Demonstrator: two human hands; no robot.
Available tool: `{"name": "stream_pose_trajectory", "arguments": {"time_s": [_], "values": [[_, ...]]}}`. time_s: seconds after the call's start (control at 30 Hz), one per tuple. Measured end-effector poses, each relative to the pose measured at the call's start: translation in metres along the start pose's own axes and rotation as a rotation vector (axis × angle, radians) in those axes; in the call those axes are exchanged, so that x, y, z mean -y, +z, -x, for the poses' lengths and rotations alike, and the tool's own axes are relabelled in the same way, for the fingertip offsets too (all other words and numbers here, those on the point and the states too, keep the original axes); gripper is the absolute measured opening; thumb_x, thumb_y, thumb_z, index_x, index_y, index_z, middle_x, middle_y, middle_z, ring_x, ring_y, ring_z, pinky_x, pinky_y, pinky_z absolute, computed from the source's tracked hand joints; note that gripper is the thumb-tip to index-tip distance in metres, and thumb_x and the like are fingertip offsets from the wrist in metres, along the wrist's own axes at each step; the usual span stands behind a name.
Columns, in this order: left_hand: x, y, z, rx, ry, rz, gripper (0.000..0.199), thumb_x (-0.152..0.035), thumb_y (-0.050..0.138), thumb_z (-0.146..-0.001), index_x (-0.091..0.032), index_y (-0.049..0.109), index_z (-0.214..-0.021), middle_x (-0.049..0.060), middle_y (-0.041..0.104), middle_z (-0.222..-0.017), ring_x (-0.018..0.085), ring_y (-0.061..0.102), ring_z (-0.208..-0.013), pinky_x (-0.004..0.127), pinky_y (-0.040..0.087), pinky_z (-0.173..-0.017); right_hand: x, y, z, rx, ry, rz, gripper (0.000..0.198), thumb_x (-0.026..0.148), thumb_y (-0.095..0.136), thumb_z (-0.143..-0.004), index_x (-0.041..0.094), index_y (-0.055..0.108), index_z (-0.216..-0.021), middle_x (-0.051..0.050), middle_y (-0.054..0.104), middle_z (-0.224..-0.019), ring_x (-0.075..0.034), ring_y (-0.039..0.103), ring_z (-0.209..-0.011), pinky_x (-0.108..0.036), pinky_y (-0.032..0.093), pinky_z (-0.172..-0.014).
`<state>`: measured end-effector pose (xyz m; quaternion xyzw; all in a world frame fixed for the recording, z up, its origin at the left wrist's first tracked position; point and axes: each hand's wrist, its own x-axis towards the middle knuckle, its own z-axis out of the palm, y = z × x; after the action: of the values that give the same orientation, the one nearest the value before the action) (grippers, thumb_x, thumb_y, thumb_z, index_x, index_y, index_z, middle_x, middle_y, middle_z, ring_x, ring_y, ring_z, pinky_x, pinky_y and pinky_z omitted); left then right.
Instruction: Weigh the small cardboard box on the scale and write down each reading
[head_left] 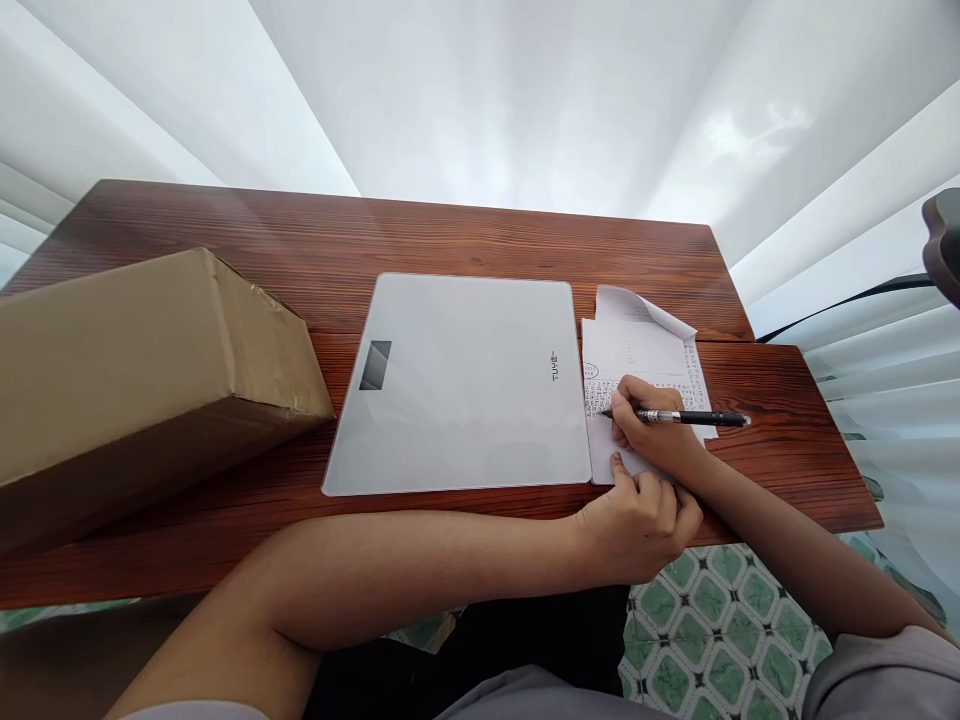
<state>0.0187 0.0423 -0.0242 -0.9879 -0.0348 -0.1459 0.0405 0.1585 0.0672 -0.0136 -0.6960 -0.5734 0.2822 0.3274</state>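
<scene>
My right hand [660,425] grips a black pen [701,418] with a silvery section. Its tip touches a sheet of paper [637,350] covered with rows of small handwritten characters. A second sheet lies beneath, and the far edge curls up at the back. My left hand [637,520] is at the near edge of the paper, thumb on the sheet and the other fingers curled; it seems to hold that edge down. Left of the paper lies a flat, pale grey bathroom scale [465,390] with a dark display window [376,366], its display blank.
A large brown cardboard box [112,360] stands on the left of the dark wooden table [465,235]. White curtains [510,100] hang behind and to the right. Green patterned floor tiles [709,600] show below the table's front edge. A dark brown object [943,240] juts in at right.
</scene>
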Motion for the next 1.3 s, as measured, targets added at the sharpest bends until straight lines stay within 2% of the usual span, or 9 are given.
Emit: {"name": "stream_pose_trajectory", "arguments": {"time_s": [0.1, 0.27, 0.53, 0.8, 0.97, 1.1, 1.17, 1.3], "values": [[0.0, 0.001, 0.0, 0.008, 0.003, 0.004, 0.037, -0.016, 0.031, -0.095, -0.005, 0.061, -0.114, 0.015, 0.067, -0.087, 0.025, 0.063, -0.068, 0.055, 0.058, -0.076, 0.0, 0.001, -0.001, 0.003, -0.012, 0.021, 0.028, 0.025, 0.049, -0.091, 0.024, 0.04, -0.065, 0.006, 0.056, -0.046, -0.012, 0.053, -0.041, -0.026, 0.046, -0.051], [-0.001, 0.004, 0.0, -0.097, -0.02, -0.029, 0.036, -0.017, 0.032, -0.095, -0.005, 0.063, -0.109, 0.013, 0.066, -0.081, 0.023, 0.06, -0.063, 0.054, 0.059, -0.074, 0.0, 0.0, -0.001, 0.002, -0.008, 0.014, 0.028, 0.024, 0.048, -0.092, 0.024, 0.039, -0.066, 0.006, 0.056, -0.046, -0.011, 0.052, -0.04, -0.027, 0.046, -0.052], [0.0, 0.001, -0.001, 0.034, 0.027, 0.022, 0.042, -0.016, 0.031, -0.095, -0.004, 0.062, -0.121, 0.013, 0.064, -0.083, 0.023, 0.061, -0.065, 0.054, 0.059, -0.076, 0.002, 0.0, -0.001, 0.012, -0.015, 0.007, 0.028, 0.024, 0.048, -0.091, 0.024, 0.038, -0.065, 0.007, 0.056, -0.045, -0.011, 0.05, -0.04, -0.027, 0.045, -0.052], [0.0, 0.003, 0.0, -0.011, 0.024, 0.009, 0.043, -0.016, 0.03, -0.095, -0.003, 0.062, -0.118, 0.014, 0.065, -0.082, 0.023, 0.06, -0.064, 0.056, 0.059, -0.076, -0.004, 0.0, 0.0, 0.011, 0.011, -0.05, 0.028, 0.023, 0.049, -0.092, 0.024, 0.04, -0.065, 0.007, 0.056, -0.045, -0.011, 0.05, -0.039, -0.026, 0.044, -0.049], [0.0, 0.002, -0.001, 0.006, 0.013, 0.023, 0.04, -0.016, 0.03, -0.095, -0.004, 0.063, -0.115, 0.013, 0.064, -0.082, 0.022, 0.059, -0.063, 0.054, 0.06, -0.075, -0.004, 0.001, -0.001, -0.002, -0.022, 0.002, 0.028, 0.021, 0.049, -0.09, 0.023, 0.039, -0.064, 0.007, 0.054, -0.044, -0.01, 0.049, -0.039, -0.026, 0.044, -0.05], [-0.002, 0.004, 0.001, -0.083, -0.019, -0.011, 0.037, -0.017, 0.032, -0.095, -0.005, 0.063, -0.111, 0.013, 0.066, -0.081, 0.022, 0.06, -0.062, 0.054, 0.06, -0.075, -0.002, 0.001, 0.001, 0.0, -0.016, -0.016, 0.029, 0.021, 0.051, -0.089, 0.023, 0.039, -0.063, 0.007, 0.054, -0.044, -0.01, 0.048, -0.039, -0.025, 0.043, -0.048], [-0.002, 0.005, 0.001, -0.107, -0.034, -0.021, 0.037, -0.017, 0.032, -0.095, -0.005, 0.064, -0.112, 0.012, 0.065, -0.08, 0.022, 0.06, -0.062, 0.054, 0.06, -0.075, -0.003, -0.002, 0.001, -0.046, 0.013, -0.131, 0.029, 0.025, 0.053, -0.092, 0.023, 0.043, -0.065, 0.005, 0.056, -0.046, -0.011, 0.049, -0.039, -0.025, 0.043, -0.045], [-0.002, 0.005, 0.0, -0.046, -0.022, 0.001, 0.042, -0.015, 0.031, -0.095, -0.003, 0.062, -0.12, 0.012, 0.065, -0.079, 0.021, 0.059, -0.062, 0.056, 0.061, -0.074, -0.01, -0.018, -0.006, -0.327, 0.004, -0.326, 0.03, 0.043, 0.053, -0.099, 0.023, 0.054, -0.077, 0.003, 0.058, -0.052, -0.012, 0.052, -0.04, -0.025, 0.044, -0.042]]}}
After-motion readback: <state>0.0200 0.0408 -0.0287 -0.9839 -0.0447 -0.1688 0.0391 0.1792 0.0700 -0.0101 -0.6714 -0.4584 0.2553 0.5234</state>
